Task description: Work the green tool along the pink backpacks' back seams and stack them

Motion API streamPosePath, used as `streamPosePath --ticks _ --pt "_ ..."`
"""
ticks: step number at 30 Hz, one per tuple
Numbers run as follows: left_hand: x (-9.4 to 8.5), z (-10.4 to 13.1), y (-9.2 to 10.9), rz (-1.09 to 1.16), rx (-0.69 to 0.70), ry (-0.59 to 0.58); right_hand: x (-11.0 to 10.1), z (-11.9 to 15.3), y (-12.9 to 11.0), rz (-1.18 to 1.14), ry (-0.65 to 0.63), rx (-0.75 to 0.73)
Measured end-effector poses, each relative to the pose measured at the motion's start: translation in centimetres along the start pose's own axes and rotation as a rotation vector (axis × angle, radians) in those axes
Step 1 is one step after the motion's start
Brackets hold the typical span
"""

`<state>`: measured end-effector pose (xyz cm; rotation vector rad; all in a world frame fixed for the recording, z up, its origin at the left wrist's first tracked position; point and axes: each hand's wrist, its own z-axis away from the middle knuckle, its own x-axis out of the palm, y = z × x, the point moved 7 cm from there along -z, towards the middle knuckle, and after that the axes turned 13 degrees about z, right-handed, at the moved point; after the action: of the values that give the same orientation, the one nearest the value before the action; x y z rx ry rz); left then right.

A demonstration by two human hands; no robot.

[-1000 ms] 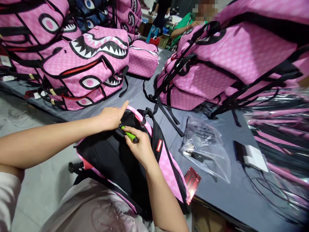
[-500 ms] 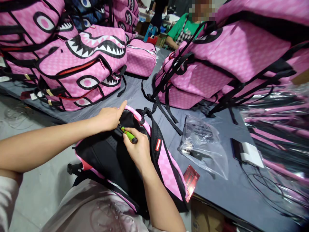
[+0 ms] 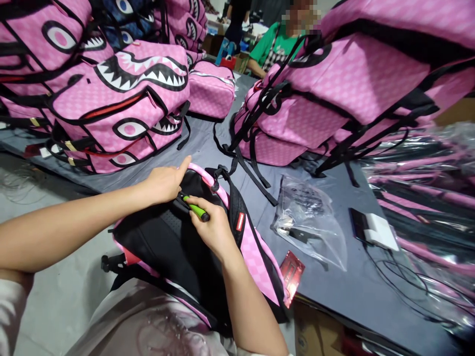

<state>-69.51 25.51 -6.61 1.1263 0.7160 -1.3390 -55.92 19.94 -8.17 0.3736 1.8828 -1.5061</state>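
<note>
A black and pink backpack (image 3: 200, 262) lies across my lap and against the table edge, its black padded back facing up. My left hand (image 3: 166, 183) is closed at its top edge near the pink piping, thumb pointing up; its fingertips are mostly hidden. My right hand (image 3: 213, 222) is wrapped round a green-handled tool (image 3: 197, 209) with a black end cap, shaped like a screwdriver. The tool's front end points to my left hand, and its tip cannot be seen. A black shoulder strap (image 3: 237, 210) with a small red label runs down the right side.
Pink shark-mouth backpacks (image 3: 126, 109) are stacked at the left, with more pink backpacks (image 3: 334, 94) at the right. A clear plastic bag (image 3: 315, 222), a red packet (image 3: 292, 277) and a white device (image 3: 380, 232) with cables lie on the grey table (image 3: 334, 301). A person in green (image 3: 272, 47) is beyond.
The whole view has shifted slightly, so things sit a little further left. Both hands keep their places on the backpack and tool; the green handle appears turned slightly.
</note>
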Motion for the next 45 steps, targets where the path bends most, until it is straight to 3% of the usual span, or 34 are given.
streamPosePath --ticks 5,22,25,30,33,39,42,45 --pt "0.0 0.0 -0.2 -0.009 -0.008 0.013 0.0 0.0 -0.6 0.011 0.0 -0.039" --pt "0.0 0.0 -0.2 -0.005 0.009 0.021 -0.3 0.1 -0.4 0.151 0.073 0.135" --pt "0.0 0.1 -0.2 -0.005 0.012 0.024 0.0 0.1 -0.6 0.047 0.076 0.12" --pt "-0.1 0.1 -0.1 -0.019 0.005 0.026 -0.2 0.2 -0.7 0.131 0.137 0.126" --pt "-0.3 0.0 -0.3 -0.023 -0.002 0.03 0.0 0.0 -0.8 0.083 0.114 0.118" --pt "0.0 0.4 -1.7 -0.04 0.075 0.046 0.5 -0.2 -2.6 0.205 0.121 0.13" --pt "0.2 -0.7 -2.6 -0.058 0.114 0.066 -1.1 -0.4 -2.8 0.29 0.121 0.138" --pt "0.1 -1.5 -2.5 -0.027 0.13 0.064 -6.3 1.6 -2.5 0.204 0.298 0.063"
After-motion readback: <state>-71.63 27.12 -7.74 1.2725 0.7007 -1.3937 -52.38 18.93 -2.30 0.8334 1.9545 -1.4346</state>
